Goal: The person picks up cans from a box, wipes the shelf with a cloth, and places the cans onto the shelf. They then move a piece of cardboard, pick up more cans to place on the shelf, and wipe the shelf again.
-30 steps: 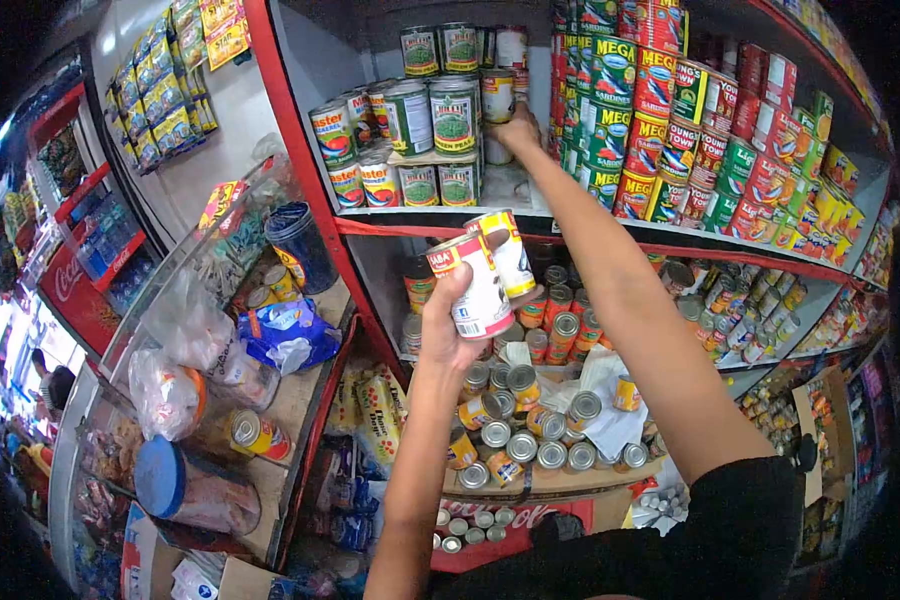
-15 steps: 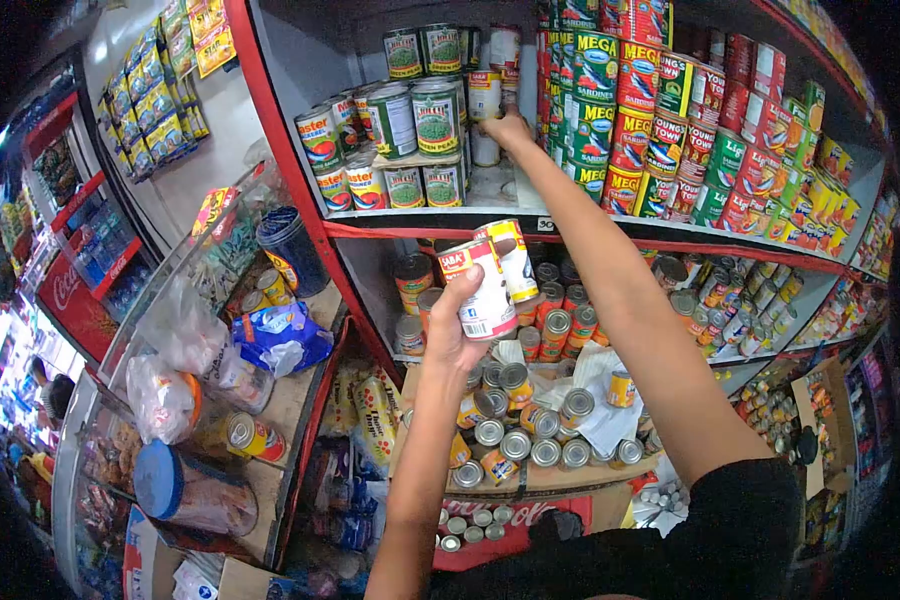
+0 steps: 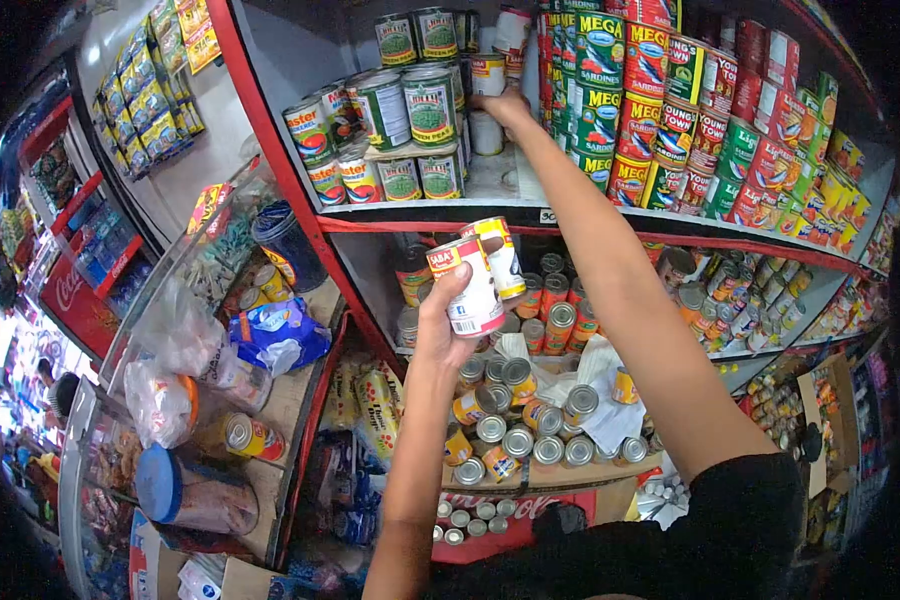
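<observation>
Narrow bare gap on the top shelf point(image 3: 500, 182) between pea cans point(image 3: 425, 105) and sardine stack point(image 3: 600, 90). Right hand point(image 3: 507, 104) is deep in it at a white-labelled can point(image 3: 487, 75), grip unclear. Left hand point(image 3: 440, 335) clamps two cans point(image 3: 475, 280) just below.

Upper right of the frame, on the stacked green and red cans point(image 3: 602, 40): "MEGA" in large letters, "SARDINES" beneath. Further right, on the red cans point(image 3: 676, 128): "TOWN". Upper centre, on the green-labelled cans point(image 3: 428, 105): "HILLS", only partly legible, with "GREEN PEAS" below. Just left of those, on the orange-and-white cans point(image 3: 306, 130): "Master". Centre of the frame, on the white-and-red can point(image 3: 467, 287) gripped in the left hand point(image 3: 440, 335): "SABA" near the top rim, a barcode lower down, smaller print too fine to read. Left edge, on the red cooler point(image 3: 70, 285): "Coca-Cola" in white script. Bottom centre, on the red crate point(image 3: 530, 508): the same script, partly hidden.
</observation>
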Demonstrator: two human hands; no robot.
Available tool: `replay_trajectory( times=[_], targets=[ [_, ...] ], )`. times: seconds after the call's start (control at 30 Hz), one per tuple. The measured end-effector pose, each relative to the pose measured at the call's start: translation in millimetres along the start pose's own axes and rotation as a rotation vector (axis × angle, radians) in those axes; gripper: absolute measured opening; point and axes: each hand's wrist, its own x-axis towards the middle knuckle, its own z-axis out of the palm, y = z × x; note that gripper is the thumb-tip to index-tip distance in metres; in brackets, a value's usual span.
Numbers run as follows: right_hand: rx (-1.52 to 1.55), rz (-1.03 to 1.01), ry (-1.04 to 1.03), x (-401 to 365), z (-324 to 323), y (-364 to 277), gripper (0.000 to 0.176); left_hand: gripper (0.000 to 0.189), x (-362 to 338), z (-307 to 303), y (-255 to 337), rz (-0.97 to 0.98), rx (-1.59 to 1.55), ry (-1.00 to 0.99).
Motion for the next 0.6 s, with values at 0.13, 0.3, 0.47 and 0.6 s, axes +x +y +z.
replay_trajectory(
  times=[0.13,0.3,0.47,0.6],
  targets=[
    [0.068,0.007,-0.061,-2.0,0.7,1.5,0.066,0.061,3.8,-4.9,-9.2,-0.019,0.073,0.007],
    [-0.049,0.032,0.037,-0.5,2.9,5.4,0.072,0.061,4.0,-2.1,-14.6,-0.061,0.047,0.013],
    [-0.241,0.104,-0.110,-18.1,-16.2,-23.3,0.075,0.050,1.9,-4.4,-13.3,-0.067,-0.019,0.046],
    [-0.291,0.068,0.015,-3.2,-4.7,1.5,0.071,0.058,4.1,-13.1,-14.6,-0.042,0.069,0.069]
  ],
)
